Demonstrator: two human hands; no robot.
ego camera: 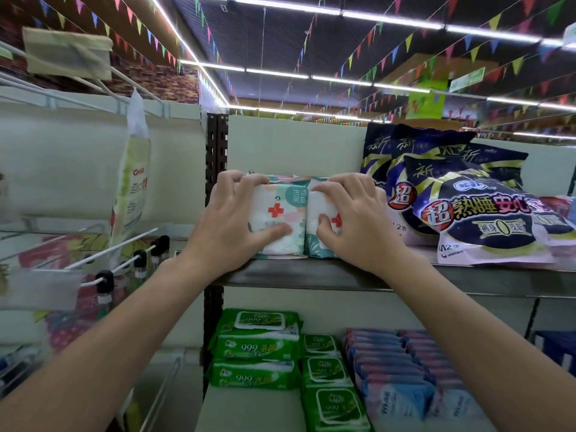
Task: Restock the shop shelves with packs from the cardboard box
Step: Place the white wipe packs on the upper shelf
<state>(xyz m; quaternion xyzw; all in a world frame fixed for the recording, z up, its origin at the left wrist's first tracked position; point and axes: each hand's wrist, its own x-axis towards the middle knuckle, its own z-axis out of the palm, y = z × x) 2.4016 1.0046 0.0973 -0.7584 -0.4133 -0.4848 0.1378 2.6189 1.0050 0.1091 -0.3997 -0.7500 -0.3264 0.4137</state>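
White red-cross packs on the upper shelf: my left hand grips one, my right hand the other; best square them flush, labels forward.

Strings of coloured pennant bunting cross the dark ceiling between long light strips, a green hanging sign shows at right, and at left a pale bag hangs among black-tipped wire peg hooks.

Room lies open above the white packs; dark bags crowd their right.
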